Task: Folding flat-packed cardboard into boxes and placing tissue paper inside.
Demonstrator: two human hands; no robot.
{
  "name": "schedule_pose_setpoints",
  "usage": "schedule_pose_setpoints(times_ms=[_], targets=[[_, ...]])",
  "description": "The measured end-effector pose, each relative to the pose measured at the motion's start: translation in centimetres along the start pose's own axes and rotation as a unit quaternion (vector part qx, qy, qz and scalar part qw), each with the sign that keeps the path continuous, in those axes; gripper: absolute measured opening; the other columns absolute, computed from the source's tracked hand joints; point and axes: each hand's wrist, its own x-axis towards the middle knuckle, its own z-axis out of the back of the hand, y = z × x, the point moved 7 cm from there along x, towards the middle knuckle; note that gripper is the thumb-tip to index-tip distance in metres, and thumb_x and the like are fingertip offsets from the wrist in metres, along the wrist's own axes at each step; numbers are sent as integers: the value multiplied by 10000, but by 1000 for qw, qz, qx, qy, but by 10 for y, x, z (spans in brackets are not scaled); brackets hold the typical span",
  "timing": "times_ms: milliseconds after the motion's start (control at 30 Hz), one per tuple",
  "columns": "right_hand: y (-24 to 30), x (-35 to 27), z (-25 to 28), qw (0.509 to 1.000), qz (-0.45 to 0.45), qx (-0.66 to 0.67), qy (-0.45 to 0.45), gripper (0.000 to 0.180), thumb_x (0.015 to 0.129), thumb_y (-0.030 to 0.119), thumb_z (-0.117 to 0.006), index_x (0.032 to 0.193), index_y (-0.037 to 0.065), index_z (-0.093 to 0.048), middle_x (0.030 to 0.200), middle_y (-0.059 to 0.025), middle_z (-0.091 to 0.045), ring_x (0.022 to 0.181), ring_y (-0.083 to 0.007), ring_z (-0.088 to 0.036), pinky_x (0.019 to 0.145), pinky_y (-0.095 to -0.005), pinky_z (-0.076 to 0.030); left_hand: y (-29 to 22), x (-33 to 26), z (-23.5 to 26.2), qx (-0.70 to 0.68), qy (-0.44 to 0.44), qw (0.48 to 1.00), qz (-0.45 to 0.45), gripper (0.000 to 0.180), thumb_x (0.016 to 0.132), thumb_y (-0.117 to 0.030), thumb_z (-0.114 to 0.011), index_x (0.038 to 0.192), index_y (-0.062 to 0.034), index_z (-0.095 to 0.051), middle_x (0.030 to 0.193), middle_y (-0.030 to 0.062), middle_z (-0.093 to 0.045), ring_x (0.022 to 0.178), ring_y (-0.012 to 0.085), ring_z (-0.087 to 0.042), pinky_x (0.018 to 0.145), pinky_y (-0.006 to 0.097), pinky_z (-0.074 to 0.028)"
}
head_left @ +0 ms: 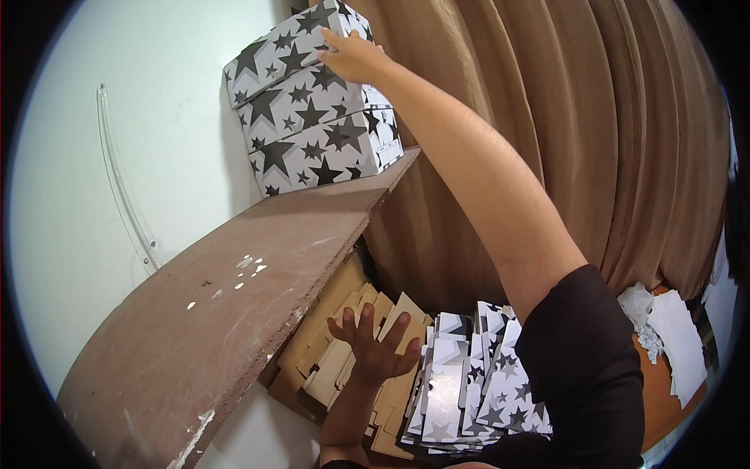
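Observation:
Three white boxes with grey and black stars stand stacked on a brown shelf board (pixel 234 258): a top box (pixel 269 59), a middle box (pixel 289 98) and a bottom box (pixel 312 152). My right hand (pixel 348 56) reaches up to the top box, its fingers stretched out at the near right corner; whether they press on it I cannot tell. Lower down, my left hand (pixel 375 344) is raised with its fingers spread and nothing in it. Below and behind it lie folded brown cardboard pieces (pixel 324 336) and a row of flattened star-patterned boxes (pixel 445 383).
The shelf's chipped front edge (pixel 312 301) runs between the stack and the cardboard. A brown curtain (pixel 539 102) hangs behind my right arm. White papers (pixel 676 344) and a clear plastic bag (pixel 637 301) lie on an orange-brown surface (pixel 660 414) at right. A pale wall (pixel 180 102) rises at left.

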Motion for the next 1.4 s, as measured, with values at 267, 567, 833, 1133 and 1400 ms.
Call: schedule_pose_setpoints(times_ms=[267, 567, 833, 1133, 1400], targets=[[20, -14, 1, 974, 34, -177, -140, 467, 876, 155, -423, 1342, 154, -443, 1294, -301, -443, 1223, -342, -460, 1105, -464, -166, -1, -4, 8, 9, 22, 1000, 1, 475, 812, -396, -522, 1236, -183, -549, 1455, 224, -221, 1381, 402, -59, 1063, 570, -17], [-3, -17, 1, 997, -61, -41, -4, 562, 883, 477, -407, 1404, 273, -350, 1452, -299, -177, 1340, -417, -253, 1076, -576, -76, -7, 13, 4, 16, 23, 1000, -14, 484, 806, -394, -526, 1240, -179, -539, 1455, 226, -221, 1383, 397, -68, 1068, 566, 6], [-20, -93, 53, 970, 43, 240, -13, 681, 894, 604, -317, 1453, 230, -211, 1498, -224, -110, 1402, -349, -57, 1054, -601, -59, -19, 17, 7, -19, 13, 998, 55, 529, 789, -321, -527, 1284, -135, -501, 1454, 221, -253, 1382, 380, -130, 1087, 540, 2], [-62, -384, 141, 996, -32, -20, 79, 455, 809, 264, -622, 1236, 148, -512, 1334, -166, -396, 1273, -323, -346, 1042, -568, -148, -84, -52, 13, -142, 93, 932, 320, 545, 765, -151, -542, 1285, -4, -474, 1422, 194, -329, 1341, 402, -216, 1085, 525, -92], [-128, -697, 179, 942, -334, -10, -37, 307, 740, 101, -630, 1036, 33, -581, 1025, -153, -575, 1017, -316, -527, 901, -368, -387, -252, -172, -9, -256, 278, 846, 375, 431, 731, -197, -645, 1157, -141, -618, 1337, 117, -461, 1291, 337, -350, 1042, 577, -102]])
